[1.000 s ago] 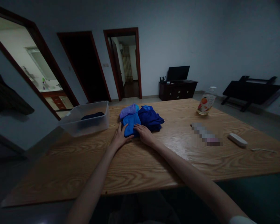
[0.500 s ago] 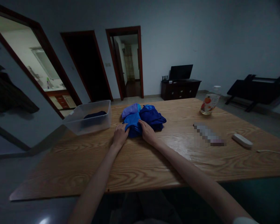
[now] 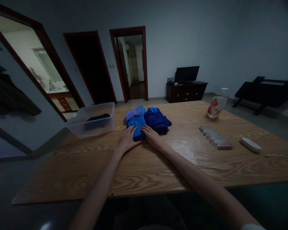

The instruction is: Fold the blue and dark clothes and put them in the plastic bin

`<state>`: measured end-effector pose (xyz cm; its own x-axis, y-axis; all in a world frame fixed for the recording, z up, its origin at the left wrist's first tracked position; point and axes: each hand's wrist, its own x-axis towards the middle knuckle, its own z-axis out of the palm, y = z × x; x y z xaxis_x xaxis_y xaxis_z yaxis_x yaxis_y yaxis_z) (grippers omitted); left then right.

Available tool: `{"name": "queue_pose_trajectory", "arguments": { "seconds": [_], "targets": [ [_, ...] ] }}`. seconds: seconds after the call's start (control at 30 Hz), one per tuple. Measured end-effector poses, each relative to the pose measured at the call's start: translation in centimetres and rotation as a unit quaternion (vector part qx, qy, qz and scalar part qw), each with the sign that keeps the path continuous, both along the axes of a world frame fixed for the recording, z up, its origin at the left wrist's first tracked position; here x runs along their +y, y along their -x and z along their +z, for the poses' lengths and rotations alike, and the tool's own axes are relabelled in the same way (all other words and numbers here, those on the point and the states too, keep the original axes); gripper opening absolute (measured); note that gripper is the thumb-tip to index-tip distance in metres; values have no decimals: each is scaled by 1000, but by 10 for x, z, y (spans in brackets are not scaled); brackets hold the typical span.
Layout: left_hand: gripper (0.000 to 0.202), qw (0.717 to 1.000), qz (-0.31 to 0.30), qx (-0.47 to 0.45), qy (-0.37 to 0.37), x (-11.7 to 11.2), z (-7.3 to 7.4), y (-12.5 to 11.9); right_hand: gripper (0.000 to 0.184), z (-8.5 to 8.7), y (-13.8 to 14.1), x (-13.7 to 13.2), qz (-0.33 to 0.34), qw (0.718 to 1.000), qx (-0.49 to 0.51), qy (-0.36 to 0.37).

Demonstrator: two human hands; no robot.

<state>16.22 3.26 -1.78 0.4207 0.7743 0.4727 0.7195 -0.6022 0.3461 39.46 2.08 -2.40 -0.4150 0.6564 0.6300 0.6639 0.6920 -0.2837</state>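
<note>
A bright blue folded cloth lies on the table under my two hands. My left hand rests on its near left part, fingers spread and thumb stretched to the right along the near edge. From the right, my right hand lies over the near right part of the same cloth with its fingers stretched out; its thumb is hidden. Touching the bright blue cloth are a purple cloth behind it and a crumpled dark blue cloth on its right.
A clear plastic bin with dark cloth inside stands left on the wooden table. To the right are a bottle, a pixelated item, a white oblong case and a thin white cord.
My left hand has slid onto the bright blue cloth, its fingers spreading and its thumb moving right along the near edge. My right hand's fingers have shifted slightly left.
</note>
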Motion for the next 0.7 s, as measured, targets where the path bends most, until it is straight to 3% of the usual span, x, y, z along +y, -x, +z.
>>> {"name": "queue_pose_trajectory", "arguments": {
  "seconds": [0.1, 0.23, 0.33, 0.43, 0.57, 0.63, 0.7],
  "targets": [
    [94, 1000, -17, -12, 2, -3, 9, -3, 52, 6, 0, -2, -15, 999, 31, 11],
    [63, 997, -48, -54, 5, -10, 28, -6, 43, 19, 0, -10, -20, 996, 85, 23],
    [47, 992, -27, -122, 11, -17, 40, -7, 34, 36, 0, -19, -12, 989, 141, 39],
    [39, 977, 8, -212, 28, -18, 47, -7, 39, 57, -3, -29, 3, 975, 207, 76],
    [40, 944, 30, -315, 93, -6, 46, -4, 59, 71, -10, -36, 86, 946, 243, 197],
    [44, 928, 27, -344, 140, 1, 40, -3, 67, 66, -12, -35, 123, 923, 237, 278],
    [48, 913, 12, -359, 194, 8, 32, -1, 60, 55, -14, -31, 143, 895, 226, 357]
  ]
}}
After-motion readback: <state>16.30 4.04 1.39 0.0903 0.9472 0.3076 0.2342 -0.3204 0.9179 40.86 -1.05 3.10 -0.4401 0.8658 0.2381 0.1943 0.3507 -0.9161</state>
